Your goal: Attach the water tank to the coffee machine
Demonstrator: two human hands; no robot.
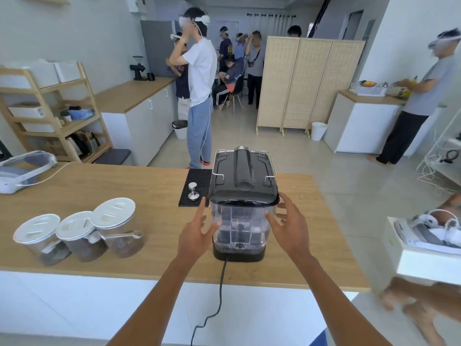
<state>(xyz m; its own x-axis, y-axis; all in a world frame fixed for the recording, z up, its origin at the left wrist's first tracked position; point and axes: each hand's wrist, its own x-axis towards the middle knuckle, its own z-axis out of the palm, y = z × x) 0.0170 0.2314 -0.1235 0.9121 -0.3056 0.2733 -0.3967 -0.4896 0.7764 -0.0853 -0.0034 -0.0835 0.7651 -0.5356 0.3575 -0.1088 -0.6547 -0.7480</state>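
Note:
The black coffee machine (244,171) stands on the wooden counter with its back toward me. A clear water tank (240,224) with a dark lid sits upright in the machine's rear, resting on the black base. My left hand (197,233) is beside the tank's left wall, fingers spread, thumb tip close to or touching the wall. My right hand (289,224) is beside the right wall, fingers apart, thumb near the tank. Neither hand grips the tank. A black power cord (219,295) runs from the base over the counter's front edge.
Three lidded jars (79,231) of coffee stand at the left. A steel tamper (192,191) rests on a black mat (197,178) left of the machine. A headset (22,171) lies far left. A white box (421,253) sits at the right. Several people stand beyond the counter.

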